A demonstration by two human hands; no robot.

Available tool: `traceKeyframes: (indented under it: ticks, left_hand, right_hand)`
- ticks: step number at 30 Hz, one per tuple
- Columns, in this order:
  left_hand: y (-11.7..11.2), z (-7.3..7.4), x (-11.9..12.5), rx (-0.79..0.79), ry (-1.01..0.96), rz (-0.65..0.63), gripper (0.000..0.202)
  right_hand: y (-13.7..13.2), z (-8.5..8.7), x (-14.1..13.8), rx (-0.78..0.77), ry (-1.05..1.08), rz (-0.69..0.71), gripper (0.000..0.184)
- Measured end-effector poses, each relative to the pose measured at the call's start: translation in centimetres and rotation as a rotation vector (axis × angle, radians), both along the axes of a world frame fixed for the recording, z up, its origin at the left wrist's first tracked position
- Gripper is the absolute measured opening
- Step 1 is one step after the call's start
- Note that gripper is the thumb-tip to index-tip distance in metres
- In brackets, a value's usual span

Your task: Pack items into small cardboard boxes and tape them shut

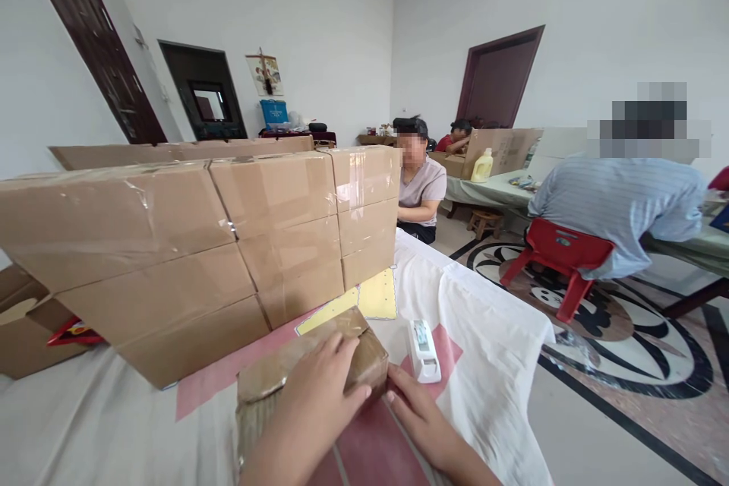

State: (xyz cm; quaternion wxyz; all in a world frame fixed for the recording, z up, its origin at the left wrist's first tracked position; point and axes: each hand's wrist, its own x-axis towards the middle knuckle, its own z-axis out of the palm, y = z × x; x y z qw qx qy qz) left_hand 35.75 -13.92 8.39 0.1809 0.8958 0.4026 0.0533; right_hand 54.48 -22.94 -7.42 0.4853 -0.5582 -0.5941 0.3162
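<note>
A small taped cardboard box [342, 330] lies in front of me on the cloth-covered table. My left hand [324, 372] rests on top of it, fingers stretched out over the top and thumb towards the near side. At the box's right corner, the fingertips of my right hand [415, 406] touch or nearly touch it. The fingers of my right hand are extended and do not wrap round anything. Just right of the box is a white oblong device [423, 353] with a label. Beyond my left hand, a wall of large taped cardboard boxes [222, 243] stands on the table.
Yellow sheets [377, 296] lie behind the small box. The white tablecloth [478, 349] hangs over the table's right edge. A person [421, 190] sits past the box wall. Another person [626, 205] sits on a red chair [569, 247] to the right, by a second table.
</note>
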Motion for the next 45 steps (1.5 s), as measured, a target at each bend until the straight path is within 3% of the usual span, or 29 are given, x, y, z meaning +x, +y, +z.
traceKeyframes:
  ticks: [3,6,12,19,29,37,45]
  left_hand:
    - [1.2,0.1,-0.1,-0.091,-0.073,-0.007,0.034]
    - [2.4,-0.3,-0.1,-0.155,-0.126,-0.008,0.031]
    - [3.2,-1.2,0.5,-0.069,-0.133,0.001,0.035]
    - [2.9,-1.1,1.1,0.039,-0.036,-0.024,0.037]
    - [2.1,-1.3,1.9,0.065,0.049,0.0,0.042]
    - [1.5,-0.4,1.7,0.049,0.027,0.008,0.041]
    - [0.8,0.9,0.0,0.043,0.011,0.033,0.033]
  right_hand:
    - [0.1,0.3,-0.2,0.01,-0.024,0.008,0.049]
    - [0.1,0.1,-0.3,-0.015,-0.043,-0.021,0.048]
    - [0.2,0.3,-0.4,-0.048,-0.056,-0.026,0.049]
    - [0.0,0.8,-0.6,-0.051,-0.049,-0.021,0.046]
    - [0.0,0.3,-0.4,-0.052,-0.038,-0.005,0.046]
    - [0.1,0.2,-0.3,-0.051,-0.041,-0.022,0.047]
    - [-0.1,0.0,-0.3,-0.042,-0.045,-0.022,0.048]
